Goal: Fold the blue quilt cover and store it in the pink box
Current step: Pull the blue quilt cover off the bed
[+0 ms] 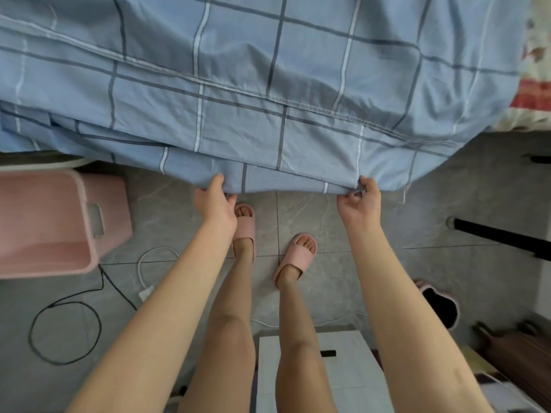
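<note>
The pink box runs off the left edge

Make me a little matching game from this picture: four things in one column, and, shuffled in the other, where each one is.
Column one
1. blue quilt cover
2. pink box
3. black cable
4. pink slippers

Column two
A. on the person's feet
B. lying in a loop on the floor
C. gripped at its lower edge by the left hand and the right hand
D. standing open on the floor, at the left of the picture

Pairs: 1-C, 2-D, 3-B, 4-A
</note>
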